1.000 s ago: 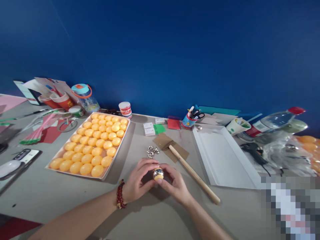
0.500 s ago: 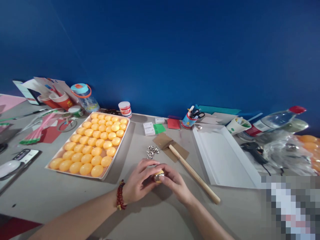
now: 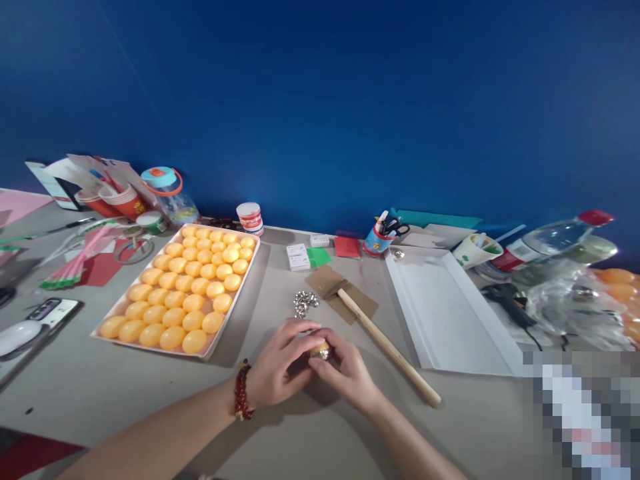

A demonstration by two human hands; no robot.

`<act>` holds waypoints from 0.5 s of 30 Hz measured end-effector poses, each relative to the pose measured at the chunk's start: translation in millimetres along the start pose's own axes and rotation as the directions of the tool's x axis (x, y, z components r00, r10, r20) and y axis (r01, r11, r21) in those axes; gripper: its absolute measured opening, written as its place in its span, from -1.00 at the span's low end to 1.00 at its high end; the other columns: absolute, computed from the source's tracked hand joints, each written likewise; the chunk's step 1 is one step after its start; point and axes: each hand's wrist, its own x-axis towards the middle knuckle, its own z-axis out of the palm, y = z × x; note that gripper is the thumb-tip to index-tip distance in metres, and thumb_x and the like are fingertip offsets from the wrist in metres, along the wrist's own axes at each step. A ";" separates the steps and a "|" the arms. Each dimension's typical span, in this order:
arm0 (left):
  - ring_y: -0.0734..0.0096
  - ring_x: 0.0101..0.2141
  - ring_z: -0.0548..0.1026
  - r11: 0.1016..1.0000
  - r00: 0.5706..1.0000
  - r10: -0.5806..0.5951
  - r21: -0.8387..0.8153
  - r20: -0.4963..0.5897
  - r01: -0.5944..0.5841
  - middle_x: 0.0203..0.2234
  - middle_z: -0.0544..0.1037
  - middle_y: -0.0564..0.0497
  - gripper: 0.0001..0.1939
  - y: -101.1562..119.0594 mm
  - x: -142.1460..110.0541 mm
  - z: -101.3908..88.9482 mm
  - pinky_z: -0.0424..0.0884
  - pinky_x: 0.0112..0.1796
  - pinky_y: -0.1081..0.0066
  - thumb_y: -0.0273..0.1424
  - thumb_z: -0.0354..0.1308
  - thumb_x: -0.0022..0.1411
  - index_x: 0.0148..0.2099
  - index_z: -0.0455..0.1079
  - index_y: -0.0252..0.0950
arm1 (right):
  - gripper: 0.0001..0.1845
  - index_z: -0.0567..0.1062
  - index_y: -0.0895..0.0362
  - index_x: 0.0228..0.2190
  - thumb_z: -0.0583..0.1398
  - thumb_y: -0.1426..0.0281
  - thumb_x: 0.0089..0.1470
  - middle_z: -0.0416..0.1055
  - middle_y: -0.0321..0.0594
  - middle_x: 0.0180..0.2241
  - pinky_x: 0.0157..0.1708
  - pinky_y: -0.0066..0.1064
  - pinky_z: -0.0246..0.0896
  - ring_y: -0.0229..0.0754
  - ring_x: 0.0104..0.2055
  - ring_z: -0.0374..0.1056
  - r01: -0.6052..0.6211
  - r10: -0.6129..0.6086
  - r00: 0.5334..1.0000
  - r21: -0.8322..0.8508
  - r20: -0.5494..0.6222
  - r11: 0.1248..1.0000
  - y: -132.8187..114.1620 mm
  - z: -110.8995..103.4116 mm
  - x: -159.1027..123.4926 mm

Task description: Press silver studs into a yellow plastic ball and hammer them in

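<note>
No text was legible. Near the back edge of the table (image 3: 470, 427), white boxes (image 3: 299, 263) carried tiny dark print; the tub (image 3: 250, 220), pen cup (image 3: 376, 243) and bottle label (image 3: 515, 255) bore markings too blurred to read.

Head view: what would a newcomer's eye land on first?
Probably the rows of orange balls in the shallow box at left, vivid against the blue wall behind the table. Next, at front centre, the left hand and right hand hold an orange-and-silver ball, with a cluster of silvery pieces just beyond them.
</note>
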 end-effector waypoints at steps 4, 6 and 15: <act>0.10 0.13 0.29 0.999 1.000 -0.021 -0.029 -0.014 0.020 0.13 0.32 -0.20 -0.57 0.8 0.4 -2.0 0.30 0.13 0.09 -0.49 0.12 0.30 0.19 0.25 -0.19 | -0.70 0.45 0.11 -0.10 0.25 0.27 0.13 0.48 -0.22 -0.26 -0.27 -0.41 0.29 -0.18 -0.30 0.37 0.040 -0.040 0.999 -0.057 -0.006 0.998 -1.0 -0.7 -1.2; 0.11 0.12 0.31 0.998 0.999 -0.033 -0.062 -0.032 0.031 0.11 0.33 -0.18 -0.59 0.6 0.2 -2.5 0.32 0.12 0.10 -0.48 0.13 0.31 0.19 0.26 -0.18 | -0.67 0.45 0.11 -0.08 0.25 0.22 0.16 0.48 -0.20 -0.23 -0.26 -0.41 0.31 -0.16 -0.27 0.39 0.029 -0.029 1.000 0.010 0.002 1.000 -2.1 -1.6 -0.9; 0.11 0.14 0.30 0.995 0.995 -0.089 -0.039 -0.054 0.087 0.13 0.32 -0.18 -0.60 -1.2 -0.5 0.4 0.30 0.14 0.09 -0.48 0.13 0.32 0.19 0.26 -0.18 | -0.68 0.48 0.10 -0.12 0.28 0.19 0.15 0.48 -0.19 -0.24 -0.22 -0.40 0.33 -0.15 -0.24 0.40 -0.009 0.018 0.996 0.103 -0.093 0.995 5.8 -1.7 1.8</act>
